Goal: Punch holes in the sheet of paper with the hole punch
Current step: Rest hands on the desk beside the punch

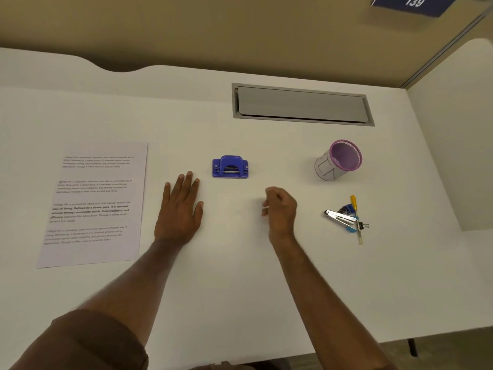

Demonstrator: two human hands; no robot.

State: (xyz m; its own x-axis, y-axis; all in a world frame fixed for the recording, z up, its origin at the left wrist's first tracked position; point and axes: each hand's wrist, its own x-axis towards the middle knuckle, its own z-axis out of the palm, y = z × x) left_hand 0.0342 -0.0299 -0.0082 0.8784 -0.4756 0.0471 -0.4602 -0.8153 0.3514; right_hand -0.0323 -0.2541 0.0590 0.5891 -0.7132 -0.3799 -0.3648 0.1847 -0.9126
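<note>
Nothing held yet — the left hand (180,209) lies flat on the desk (240,276), palm down, fingers spread and released, gripping nothing; the right hand (280,209) hovers or rests just above the desk with fingers loosely curled in, empty as far as can be seen. The punch (230,167) sits between and just beyond the two hands, near the left fingertips, upright on its base, slot side toward the person. The sheet (93,204) lies flat on the left of the desk, well apart from the punch, printed side up, near edge close to the left forearm. Handling guess: the sheet is light, floppy and thin, lies flush on a smooth top so it is hard to pinch from above — better to slide it toward the desk edge or lift a corner with a fingertip, then hold it by a side margin so it does not crease. It will sag if held by one corner. The punch looks like small hard plastic with metal inside, rigid, light enough to skate on the smooth desk when pushed; take it by the two short sides of the base to move it, press down on the domed lever top to punch. To the right, apart from all this, a cup (338,160) and a small pile with a stapler (340,217) and pen (356,220).
</note>
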